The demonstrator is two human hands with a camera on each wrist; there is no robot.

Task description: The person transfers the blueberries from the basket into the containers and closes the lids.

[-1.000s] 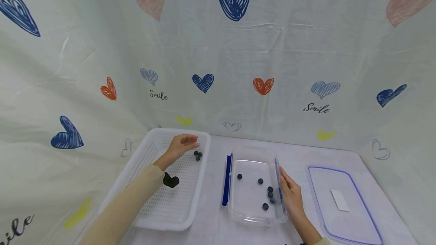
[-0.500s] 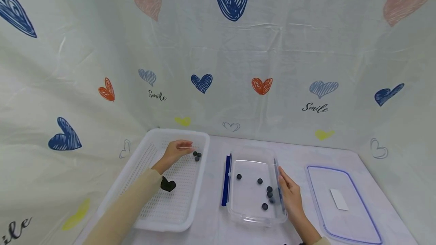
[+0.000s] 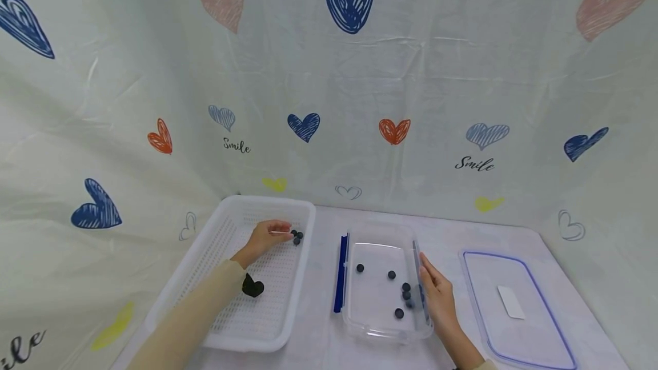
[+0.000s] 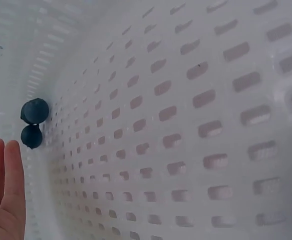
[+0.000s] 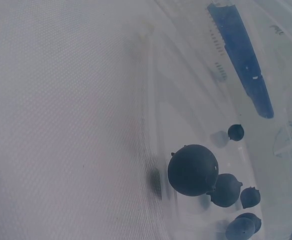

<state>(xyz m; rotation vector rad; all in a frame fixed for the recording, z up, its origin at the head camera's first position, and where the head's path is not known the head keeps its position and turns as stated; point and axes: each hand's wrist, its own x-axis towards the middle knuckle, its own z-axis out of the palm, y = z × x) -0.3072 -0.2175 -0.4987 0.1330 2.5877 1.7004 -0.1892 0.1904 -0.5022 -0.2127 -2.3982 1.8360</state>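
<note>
My left hand (image 3: pixel 266 237) reaches into a white perforated plastic basket (image 3: pixel 303 296), its fingertips right beside a cluster of three blueberries (image 3: pixel 296 241). In the left wrist view its extended fingers (image 4: pixel 14 170) show just short of the dark blueberries (image 4: pixel 35 111). My right hand (image 3: pixel 440 296) holds the right side of a clear plastic box (image 3: pixel 377 333), with thumb and fingers at its side flap. Several loose blueberries (image 3: pixel 398 313) lie on the box's floor; the right wrist view shows them close up, a large-looking blueberry (image 5: pixel 193 170) in front.
A clear lid (image 3: pixel 488 296) with a blue seal and a white label lies flat to the right of the box. A blue latch flap (image 3: pixel 341 273) stands out on the box's left side. Behind the table hangs a curtain (image 3: pixel 349 73) printed with hearts.
My left hand has come down and slightly left inside the basket, its fingertips now at the berry cluster. The right hand stays at the box, and the berries lie as before.
</note>
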